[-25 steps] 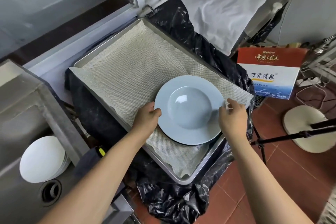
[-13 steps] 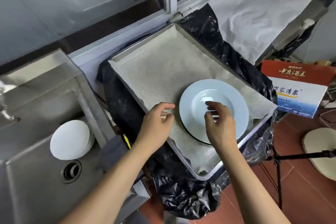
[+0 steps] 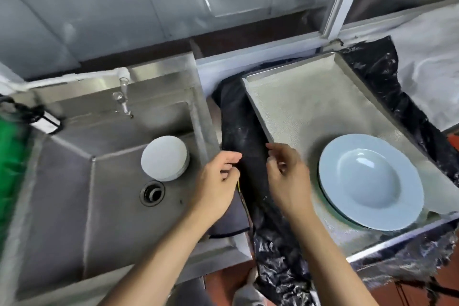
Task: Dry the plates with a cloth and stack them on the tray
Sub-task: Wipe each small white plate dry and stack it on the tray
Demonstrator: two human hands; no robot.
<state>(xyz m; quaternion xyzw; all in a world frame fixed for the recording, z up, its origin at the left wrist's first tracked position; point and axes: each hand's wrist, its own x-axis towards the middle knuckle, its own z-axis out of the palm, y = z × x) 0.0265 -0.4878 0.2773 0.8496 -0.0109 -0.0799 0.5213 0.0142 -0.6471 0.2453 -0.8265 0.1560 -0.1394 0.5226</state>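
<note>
Sink (image 3: 62,181): white plates (image 3: 164,161) | tray (image 3: 285,97): blue plates (image 3: 371,186) | left hand (image 3: 218,181), right hand (image 3: 288,181): empty, apart

- Top plate (image 3: 371,182) on the tray: pale blue, plain.
- Tray liner (image 3: 303,112): beige, fine woven mesh pattern.
- Sink (image 3: 74,181): grey steel.
- Plates in sink (image 3: 164,158): white.
- Plastic sheet (image 3: 248,136): glossy black.
- Floor (image 3: 223,278): red-brown.

both hands (image 3: 253,176) empty between sink (image 3: 74,181) and tray (image 3: 293,107).

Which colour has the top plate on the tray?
Pale blue; the top plate on the tray shows best in the head view.
</note>
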